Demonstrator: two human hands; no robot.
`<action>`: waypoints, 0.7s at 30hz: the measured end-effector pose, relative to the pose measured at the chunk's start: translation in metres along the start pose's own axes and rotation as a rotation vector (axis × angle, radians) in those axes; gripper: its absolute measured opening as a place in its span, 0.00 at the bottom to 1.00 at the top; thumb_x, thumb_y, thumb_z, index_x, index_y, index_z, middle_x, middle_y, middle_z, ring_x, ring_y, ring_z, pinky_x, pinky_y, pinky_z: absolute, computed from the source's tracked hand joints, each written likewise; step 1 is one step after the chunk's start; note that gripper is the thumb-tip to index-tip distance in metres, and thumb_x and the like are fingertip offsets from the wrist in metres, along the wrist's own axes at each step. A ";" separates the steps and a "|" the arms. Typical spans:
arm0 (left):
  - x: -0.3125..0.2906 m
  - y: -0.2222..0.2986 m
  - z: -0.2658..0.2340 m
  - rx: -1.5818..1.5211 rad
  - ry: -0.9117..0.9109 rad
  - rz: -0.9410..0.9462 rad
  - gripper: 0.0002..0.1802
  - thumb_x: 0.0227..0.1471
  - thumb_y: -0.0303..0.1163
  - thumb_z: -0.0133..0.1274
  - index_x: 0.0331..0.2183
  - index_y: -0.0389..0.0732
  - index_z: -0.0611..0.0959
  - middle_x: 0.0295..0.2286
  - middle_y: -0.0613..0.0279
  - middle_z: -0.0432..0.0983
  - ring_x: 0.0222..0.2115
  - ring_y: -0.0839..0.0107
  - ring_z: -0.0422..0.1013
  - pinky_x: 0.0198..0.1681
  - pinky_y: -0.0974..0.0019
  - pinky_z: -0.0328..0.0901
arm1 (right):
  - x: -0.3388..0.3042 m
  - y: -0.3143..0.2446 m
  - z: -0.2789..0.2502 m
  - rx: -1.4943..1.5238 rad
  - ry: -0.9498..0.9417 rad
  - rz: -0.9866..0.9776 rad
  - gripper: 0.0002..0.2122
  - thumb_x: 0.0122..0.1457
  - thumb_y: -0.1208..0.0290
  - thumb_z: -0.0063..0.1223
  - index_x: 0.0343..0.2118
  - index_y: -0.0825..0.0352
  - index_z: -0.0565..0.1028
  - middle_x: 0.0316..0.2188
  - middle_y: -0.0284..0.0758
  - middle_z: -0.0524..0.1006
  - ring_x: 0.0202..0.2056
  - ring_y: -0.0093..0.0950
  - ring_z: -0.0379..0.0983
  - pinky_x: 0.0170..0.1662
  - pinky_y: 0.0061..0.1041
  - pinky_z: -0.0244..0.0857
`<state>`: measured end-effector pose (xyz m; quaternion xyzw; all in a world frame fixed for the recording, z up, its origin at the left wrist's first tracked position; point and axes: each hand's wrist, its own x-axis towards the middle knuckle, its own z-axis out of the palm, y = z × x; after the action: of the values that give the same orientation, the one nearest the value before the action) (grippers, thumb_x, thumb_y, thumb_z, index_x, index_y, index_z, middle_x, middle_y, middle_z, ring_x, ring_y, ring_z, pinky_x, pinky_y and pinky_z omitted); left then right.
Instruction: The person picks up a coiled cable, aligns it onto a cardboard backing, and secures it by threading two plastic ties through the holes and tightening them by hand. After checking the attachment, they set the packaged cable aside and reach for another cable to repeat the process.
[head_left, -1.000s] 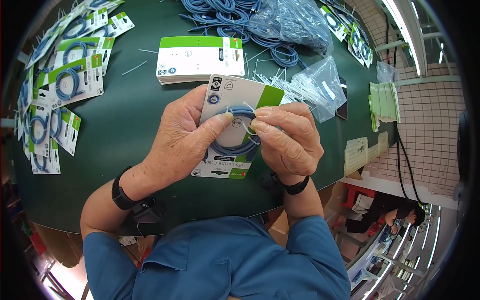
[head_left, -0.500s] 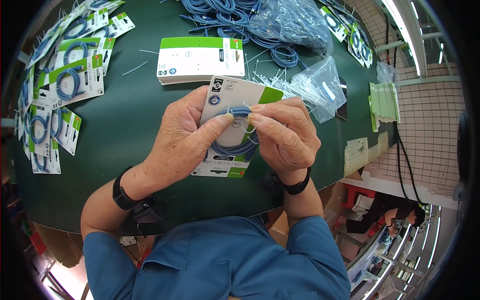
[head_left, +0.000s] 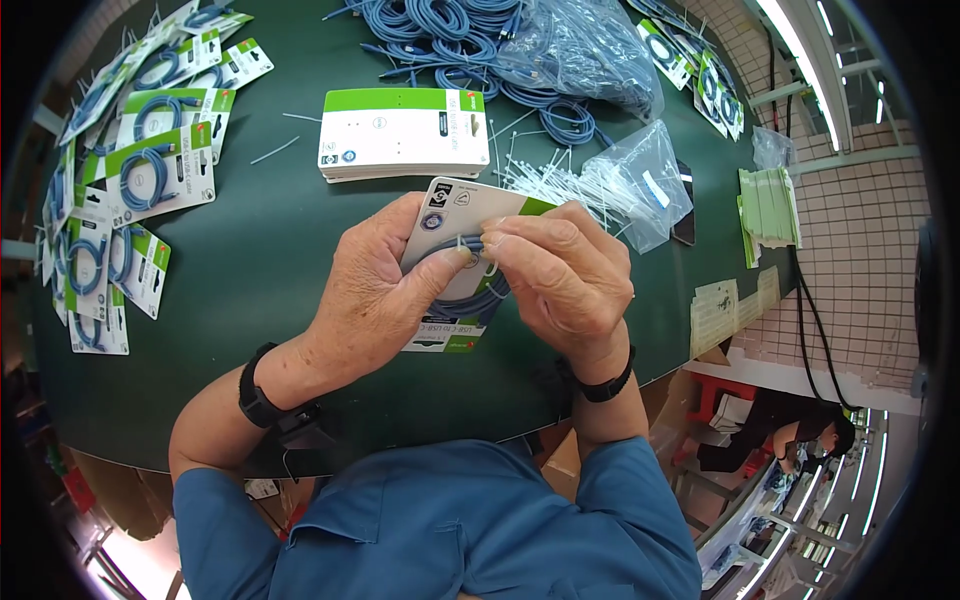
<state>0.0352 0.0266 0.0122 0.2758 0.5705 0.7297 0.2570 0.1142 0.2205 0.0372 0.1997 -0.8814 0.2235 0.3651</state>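
Note:
My left hand (head_left: 365, 285) is closed on a white and green packaging card (head_left: 468, 198), held tilted above the table. Its thumb presses a blue coiled USB cable (head_left: 468, 303) against the card's face. Over the same coil, my right hand (head_left: 568, 275) is closed in a pinch at a thin white tie (head_left: 491, 268), which loops around the cable strands. The pinched end is mostly covered by the fingertips. Just beyond my hands lies a stack of blank-of-cable cards (head_left: 400, 135). Loose white ties (head_left: 560, 186) are heaped to its right.
Finished-looking cards with blue cables (head_left: 150, 180) overlap at the left; more cabled cards (head_left: 715, 90) lie far right. Blue cables (head_left: 430, 25) and a clear plastic bag (head_left: 590, 60) fill the back. A smaller bag (head_left: 645, 195) sits right. A person (head_left: 780, 430) works at lower right.
The card has tipped and shifted slightly toward me, with both hands. My right fingers have moved a little left and closer to my left thumb, still pinching at the tie.

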 end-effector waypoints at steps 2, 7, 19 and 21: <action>0.000 0.001 0.000 -0.006 0.000 -0.008 0.18 0.63 0.25 0.57 0.53 0.32 0.79 0.43 0.56 0.84 0.43 0.74 0.78 0.49 0.67 0.74 | 0.000 0.000 -0.001 0.001 0.003 -0.007 0.14 0.48 0.85 0.69 0.39 0.66 0.83 0.34 0.38 0.85 0.30 0.32 0.81 0.28 0.25 0.71; 0.000 0.002 -0.001 -0.004 -0.004 -0.010 0.18 0.63 0.25 0.57 0.53 0.32 0.79 0.42 0.56 0.84 0.43 0.74 0.78 0.49 0.67 0.74 | -0.001 0.002 -0.001 0.017 0.006 -0.022 0.15 0.46 0.85 0.69 0.39 0.66 0.84 0.33 0.38 0.84 0.29 0.31 0.79 0.28 0.25 0.70; 0.002 -0.001 -0.006 0.028 -0.009 0.028 0.18 0.61 0.24 0.58 0.52 0.32 0.80 0.43 0.56 0.84 0.43 0.74 0.79 0.48 0.67 0.74 | 0.005 0.000 -0.008 -0.032 -0.045 0.073 0.16 0.45 0.85 0.70 0.39 0.64 0.85 0.29 0.34 0.79 0.26 0.28 0.74 0.27 0.24 0.67; 0.004 0.000 -0.008 0.056 -0.025 0.026 0.18 0.61 0.23 0.58 0.52 0.32 0.79 0.44 0.56 0.83 0.43 0.74 0.79 0.48 0.67 0.74 | 0.004 0.001 -0.006 -0.029 -0.026 0.083 0.16 0.45 0.85 0.70 0.39 0.64 0.85 0.28 0.34 0.79 0.26 0.28 0.74 0.27 0.23 0.67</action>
<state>0.0270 0.0237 0.0111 0.2995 0.5839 0.7131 0.2468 0.1143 0.2238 0.0431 0.1604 -0.8968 0.2231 0.3467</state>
